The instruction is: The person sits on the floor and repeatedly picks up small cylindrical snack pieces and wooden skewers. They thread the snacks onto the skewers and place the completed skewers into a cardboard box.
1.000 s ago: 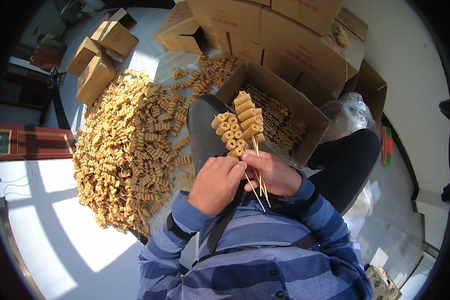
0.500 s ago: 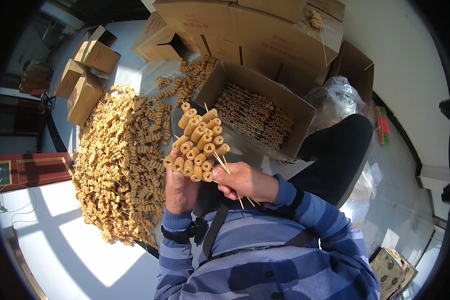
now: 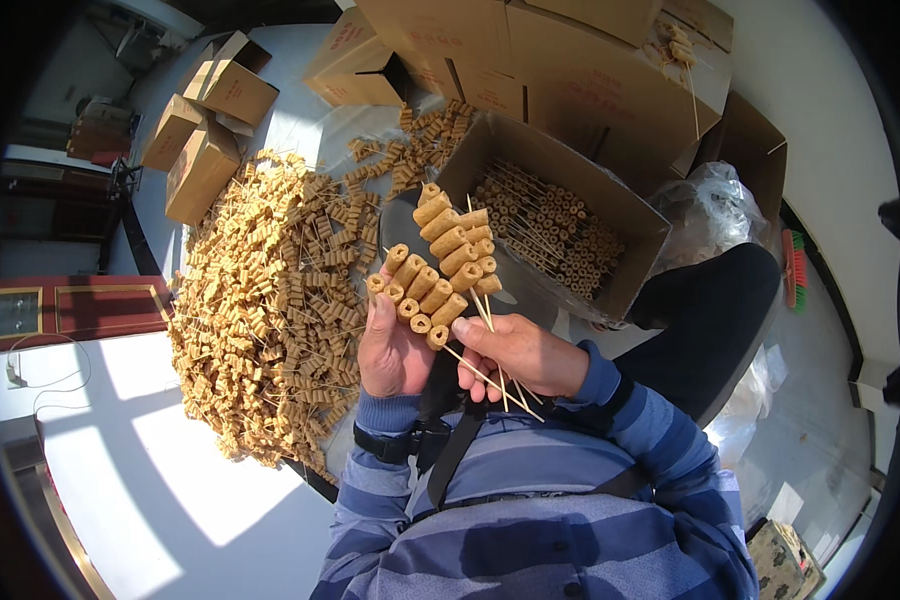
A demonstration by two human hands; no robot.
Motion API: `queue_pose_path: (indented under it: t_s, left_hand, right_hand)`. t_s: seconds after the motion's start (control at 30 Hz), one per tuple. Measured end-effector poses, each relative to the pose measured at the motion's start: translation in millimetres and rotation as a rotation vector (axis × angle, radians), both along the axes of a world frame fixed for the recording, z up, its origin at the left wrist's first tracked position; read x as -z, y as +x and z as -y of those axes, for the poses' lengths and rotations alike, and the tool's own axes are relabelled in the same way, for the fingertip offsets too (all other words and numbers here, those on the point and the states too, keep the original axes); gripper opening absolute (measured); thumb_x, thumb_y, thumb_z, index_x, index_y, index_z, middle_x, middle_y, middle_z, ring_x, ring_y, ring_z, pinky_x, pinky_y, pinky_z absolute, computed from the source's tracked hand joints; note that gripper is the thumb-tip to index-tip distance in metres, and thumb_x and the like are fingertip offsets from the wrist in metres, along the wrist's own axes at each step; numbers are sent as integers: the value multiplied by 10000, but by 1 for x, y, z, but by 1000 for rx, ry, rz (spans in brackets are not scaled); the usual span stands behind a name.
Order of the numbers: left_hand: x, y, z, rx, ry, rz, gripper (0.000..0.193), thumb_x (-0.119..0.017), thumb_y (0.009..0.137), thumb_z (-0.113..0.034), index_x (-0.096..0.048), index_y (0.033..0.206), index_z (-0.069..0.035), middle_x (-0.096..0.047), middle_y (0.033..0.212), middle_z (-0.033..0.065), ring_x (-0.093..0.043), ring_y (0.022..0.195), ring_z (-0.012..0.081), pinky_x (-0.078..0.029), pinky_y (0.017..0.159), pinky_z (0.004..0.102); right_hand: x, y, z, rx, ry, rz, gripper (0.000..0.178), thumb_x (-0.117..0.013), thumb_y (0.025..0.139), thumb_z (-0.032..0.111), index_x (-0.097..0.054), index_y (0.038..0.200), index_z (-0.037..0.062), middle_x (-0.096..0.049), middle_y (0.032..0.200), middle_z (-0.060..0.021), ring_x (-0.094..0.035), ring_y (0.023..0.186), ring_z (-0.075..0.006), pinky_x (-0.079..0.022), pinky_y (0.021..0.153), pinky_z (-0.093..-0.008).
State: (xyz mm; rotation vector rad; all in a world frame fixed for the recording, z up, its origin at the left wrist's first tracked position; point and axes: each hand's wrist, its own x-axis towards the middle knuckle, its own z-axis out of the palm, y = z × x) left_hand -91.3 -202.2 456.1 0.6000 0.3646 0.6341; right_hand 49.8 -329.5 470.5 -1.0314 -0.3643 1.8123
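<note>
Several skewers of tan, tube-shaped rolls (image 3: pixel 435 290) are held up in front of me, fanned into separate rows. My right hand (image 3: pixel 528 356) is closed around their bare sticks, thumb on top, the thin stick ends poking out below the fingers. The left hand (image 3: pixel 395 352) cups the near-left row, its thumb pressed by the end rolls and its other fingers partly hidden behind them. Beyond the hands stands an open cardboard box (image 3: pixel 570 165) with many more skewers laid inside, hollow roll ends facing up.
A large heap of skewered rolls (image 3: pixel 270 330) covers the floor at left, with smaller piles (image 3: pixel 425 145) behind. Cardboard boxes (image 3: pixel 205 170) stand beyond the heap, and others (image 3: pixel 450 50) line the back. Clear plastic bags (image 3: pixel 715 205) and a red-green brush (image 3: pixel 794 270) lie right.
The skewers have spread from one packed cluster into distinct rows, with a gap between upper and lower ones. Both hands appear farther right as the whole view shifts.
</note>
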Motion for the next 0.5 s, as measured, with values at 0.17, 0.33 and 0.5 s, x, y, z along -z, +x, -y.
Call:
queue_pose_path:
  t_s: [0.17, 0.33, 0.5]
  left_hand:
    - [-10, 1, -1, -41, -9, -85, 551, -452, 1065, -291, -305, 1540, -52, -480, 1454, 145, -512, 1317, 323, -437, 1103, 498]
    - [-11, -1, -5, -35, -15, -112, 539, -440, 1062, -314, -365, 1512, -26, -503, 1435, 171, -536, 1297, 336, -460, 1081, 493]
    - [-12, -12, -26, -80, -41, 38, 633, -476, 966, -278, -363, 1497, 48, -606, 1219, 141, -600, 1169, 285, -525, 985, 421]
  right_hand:
    - [3, 1, 1, -38, 34, -26, 421, -430, 1084, 426, -561, 987, 38, -667, 825, -92, -648, 655, -132, -530, 538, -242]
    - [4, -4, 4, -61, -2, 57, 410, -462, 1079, 391, -603, 1031, 9, -649, 784, -67, -639, 639, -120, -548, 549, -241]
    - [1, 1, 10, 14, 68, 311, 331, -517, 1072, 304, -597, 1142, -9, -583, 682, -24, -585, 555, -94, -480, 494, -236]
